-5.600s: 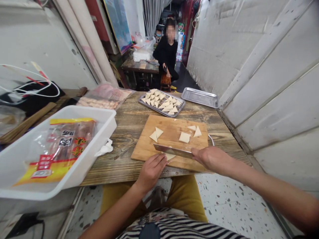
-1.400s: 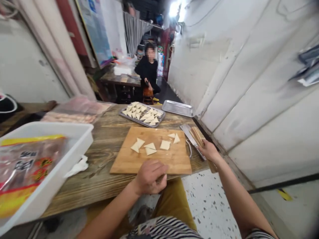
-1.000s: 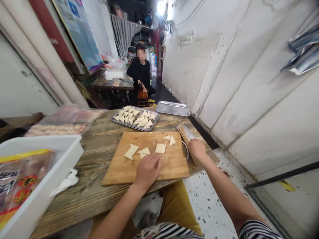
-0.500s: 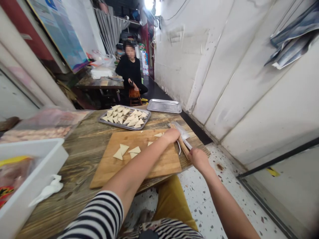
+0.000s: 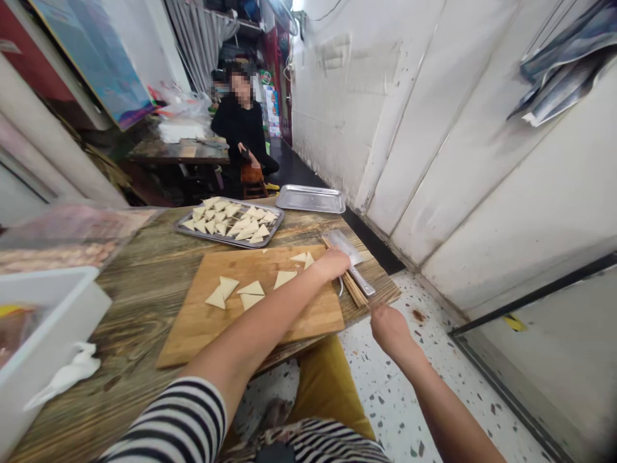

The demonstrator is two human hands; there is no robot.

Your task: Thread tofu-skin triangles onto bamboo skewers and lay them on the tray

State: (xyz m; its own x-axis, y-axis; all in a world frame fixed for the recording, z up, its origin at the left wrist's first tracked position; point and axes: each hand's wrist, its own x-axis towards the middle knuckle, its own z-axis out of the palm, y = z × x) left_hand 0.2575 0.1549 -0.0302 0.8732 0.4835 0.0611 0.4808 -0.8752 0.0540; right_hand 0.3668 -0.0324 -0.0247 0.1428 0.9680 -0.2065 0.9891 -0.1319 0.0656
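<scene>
My left hand (image 5: 333, 262) reaches across the cutting board (image 5: 193, 337) and is closed over the bundle of bamboo skewers (image 5: 355, 293) at the table's right edge. Just off the bundle's near end, my right hand (image 5: 391, 326) pinches what looks like the tip of a skewer; its fingertips are partly hidden. A cleaver (image 5: 361, 281) with a metal handle lies beside the skewers, its blade partly behind my left hand. Pale triangular pieces (image 5: 222, 290) of what looks like tofu sheet lie on the board, some partly covered by my left forearm.
Behind the board, a metal tray (image 5: 180, 226) holds many skewered triangles; another metal tray (image 5: 311, 200) sits at the far edge. At left stand a white bin (image 5: 72, 308) and crumpled white plastic (image 5: 67, 376). A person (image 5: 243, 128) in black sits beyond the table.
My right hand has drawn back from the skewers and cleaver handle, toward me and slightly right. My left hand stays at the bundle. The view has shifted a little to the right.
</scene>
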